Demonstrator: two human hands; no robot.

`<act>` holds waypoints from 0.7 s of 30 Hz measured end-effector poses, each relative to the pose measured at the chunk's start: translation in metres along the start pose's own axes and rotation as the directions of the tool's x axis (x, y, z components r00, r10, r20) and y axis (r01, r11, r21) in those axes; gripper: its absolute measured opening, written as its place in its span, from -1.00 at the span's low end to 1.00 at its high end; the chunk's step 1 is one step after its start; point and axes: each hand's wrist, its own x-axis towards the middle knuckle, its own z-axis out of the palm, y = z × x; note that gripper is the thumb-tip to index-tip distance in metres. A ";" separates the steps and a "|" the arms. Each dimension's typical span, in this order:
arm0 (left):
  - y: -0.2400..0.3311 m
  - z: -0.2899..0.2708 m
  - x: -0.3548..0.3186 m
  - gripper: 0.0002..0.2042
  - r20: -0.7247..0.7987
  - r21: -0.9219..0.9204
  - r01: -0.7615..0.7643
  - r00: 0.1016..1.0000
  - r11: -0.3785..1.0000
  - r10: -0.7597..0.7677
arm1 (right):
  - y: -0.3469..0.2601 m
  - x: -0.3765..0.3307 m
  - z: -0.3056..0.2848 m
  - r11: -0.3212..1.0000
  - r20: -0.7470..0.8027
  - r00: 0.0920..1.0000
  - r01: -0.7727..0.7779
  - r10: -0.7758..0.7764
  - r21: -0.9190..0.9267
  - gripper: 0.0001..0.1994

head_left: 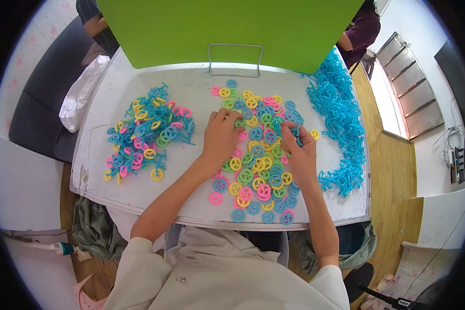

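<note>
My left hand [221, 135] is closed over the far left part of a spread of small plastic wheels [261, 164] in pink, yellow, green and blue. Its fingertips pinch a green wheel [239, 123]. To the right, my right hand [301, 150] has its fingers curled round a blue T-shaped plastic piece [297, 132], partly hidden by the fingers. Left of my left hand lies a heap of blue pieces with coloured wheels on them [147, 129]. A long pile of loose blue T-shaped pieces [338, 113] runs along the table's right side.
A green board [227, 31] stands across the far side of the white table [191, 199], with a bent wire stand [235, 76] before it. A silvery bag [82, 93] lies at the left edge. Parts of other people [364, 31] show behind the board.
</note>
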 end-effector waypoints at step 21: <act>0.043 -0.027 0.004 -0.88 0.632 -0.704 0.684 0.726 0.191 -0.271 | 0.016 -0.002 0.013 0.954 0.030 0.991 0.133 -0.129 -0.269 -0.86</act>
